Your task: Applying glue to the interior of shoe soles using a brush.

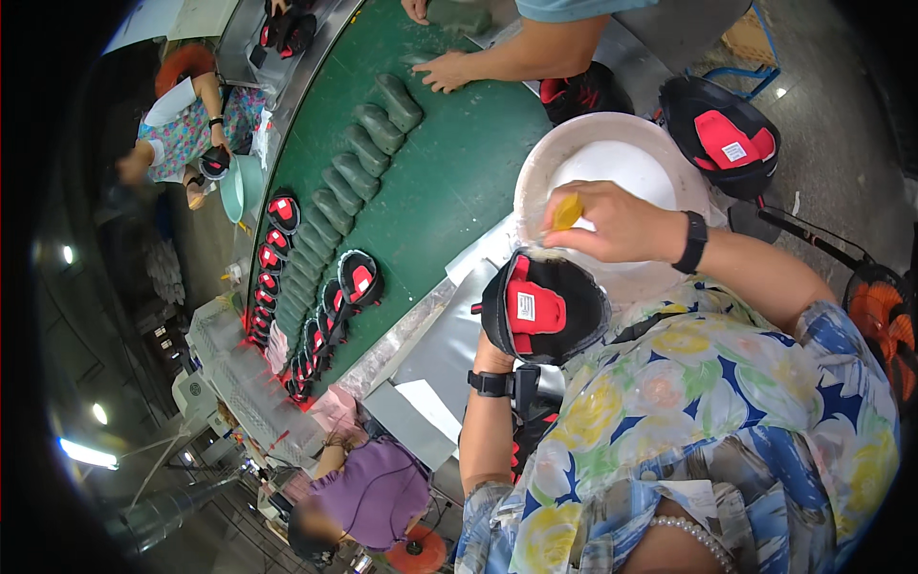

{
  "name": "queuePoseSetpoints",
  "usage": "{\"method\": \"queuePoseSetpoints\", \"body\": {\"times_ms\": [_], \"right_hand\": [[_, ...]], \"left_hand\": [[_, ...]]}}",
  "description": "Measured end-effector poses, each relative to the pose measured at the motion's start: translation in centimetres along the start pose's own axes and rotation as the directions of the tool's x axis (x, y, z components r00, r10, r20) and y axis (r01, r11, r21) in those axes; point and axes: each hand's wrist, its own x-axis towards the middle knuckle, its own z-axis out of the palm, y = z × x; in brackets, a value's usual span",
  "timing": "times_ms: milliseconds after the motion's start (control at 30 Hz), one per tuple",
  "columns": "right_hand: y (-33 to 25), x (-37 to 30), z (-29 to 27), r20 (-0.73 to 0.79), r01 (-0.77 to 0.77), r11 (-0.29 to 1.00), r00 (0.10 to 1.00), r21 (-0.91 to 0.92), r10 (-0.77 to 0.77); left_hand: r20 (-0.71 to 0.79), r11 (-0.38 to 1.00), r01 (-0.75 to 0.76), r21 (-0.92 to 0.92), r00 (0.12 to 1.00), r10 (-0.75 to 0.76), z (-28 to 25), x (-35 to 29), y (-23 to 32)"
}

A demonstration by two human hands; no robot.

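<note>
Clearly light and soft-sided, the black-and-red shoe upper (541, 308) sits cupped on the left hand (492, 356) beside the white basin (535, 177), best held underneath, while the right hand (612, 222) pinches a yellow applicator (567, 211).

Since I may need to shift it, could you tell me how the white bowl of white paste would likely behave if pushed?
The white bowl looks wide and low, so probably slides rather than tips. It appears filled with paste, so likely heavy. The right hand with its yellow applicator is over it.
</note>
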Motion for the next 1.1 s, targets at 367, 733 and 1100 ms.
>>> {"method": "queuePoseSetpoints", "body": {"times_ms": [367,733,1100], "right_hand": [[0.3,0.8,0.4,-0.095,0.225,0.973,0.971,0.056,-0.219],[-1.6,-2.6,0.7,-0.181,-0.055,0.94,0.976,0.337,0.122],[-0.8,-4.0,0.9,-0.302,-0.069,0.969,0.943,0.237,0.141]], "left_hand": [[-0.083,0.805,-0.318,0.5,0.909,0.41,-0.7,0.1,-0.2],[0.0,0.309,-0.375,0.874,0.636,0.772,-2.4,1.8,1.5],[0.194,-0.256,0.042,0.966,0.542,0.818,-3.7,1.9,2.1]]}}
